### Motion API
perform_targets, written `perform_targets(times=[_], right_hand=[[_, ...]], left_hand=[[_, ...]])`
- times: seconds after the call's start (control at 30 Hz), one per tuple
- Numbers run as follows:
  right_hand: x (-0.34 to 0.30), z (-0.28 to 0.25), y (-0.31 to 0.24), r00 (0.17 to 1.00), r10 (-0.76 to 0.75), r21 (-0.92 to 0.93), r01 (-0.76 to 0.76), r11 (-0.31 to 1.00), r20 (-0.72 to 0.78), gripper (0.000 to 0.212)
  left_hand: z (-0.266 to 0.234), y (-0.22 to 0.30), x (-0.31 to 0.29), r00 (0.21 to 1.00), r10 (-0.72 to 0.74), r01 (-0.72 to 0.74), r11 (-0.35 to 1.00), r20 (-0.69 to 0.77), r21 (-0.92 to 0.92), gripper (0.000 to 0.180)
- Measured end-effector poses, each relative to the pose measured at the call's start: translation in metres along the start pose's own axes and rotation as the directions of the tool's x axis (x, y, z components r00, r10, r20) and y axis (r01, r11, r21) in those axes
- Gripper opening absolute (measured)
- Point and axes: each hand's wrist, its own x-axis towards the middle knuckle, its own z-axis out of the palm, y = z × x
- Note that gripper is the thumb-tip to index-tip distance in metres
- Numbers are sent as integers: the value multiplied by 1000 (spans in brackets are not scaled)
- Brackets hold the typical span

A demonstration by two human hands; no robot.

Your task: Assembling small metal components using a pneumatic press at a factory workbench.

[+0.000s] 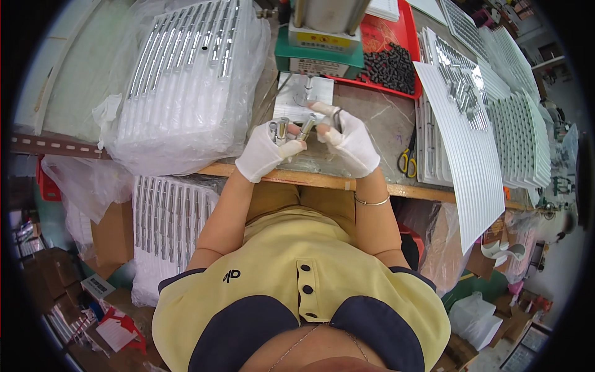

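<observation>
While the left fingers point(291, 148) grip several silver tubes point(306, 126) (short, slim and mirror-bright), the right fingers point(322, 108) curl close by, though whether they hold anything I cannot tell. The tubes are above the counter point(387, 121), with black pieces point(390, 68) in a red tray point(378, 32) beyond.

On the grey bench point(385, 127), a plastic-wrapped bundle point(180, 102) is set at left, a green machine base point(319, 59) and red tray point(379, 34) behind, scissors point(407, 163) and stacked white ridged trays point(427, 136) at right.
</observation>
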Motion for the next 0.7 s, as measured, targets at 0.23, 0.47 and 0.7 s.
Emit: perform_targets(times=[0.23, 0.47, 0.7], right_hand=[[-6, 10, 13, 969, -137, -189, 98, 977, -206, 16], [-15, -14, 11, 945, -18, -186, -45, 982, -326, 29], [-4, -28, 21, 952, 66, 914, 265, 309, -298, 33]], left_hand=[[29, -16, 1, 831, 545, -388, 708, -107, 590, 23], [26, -14, -2, 952, 249, -186, 933, -180, 309, 19], [15, -39, 7, 870, -89, 464, 483, 485, -743, 30]])
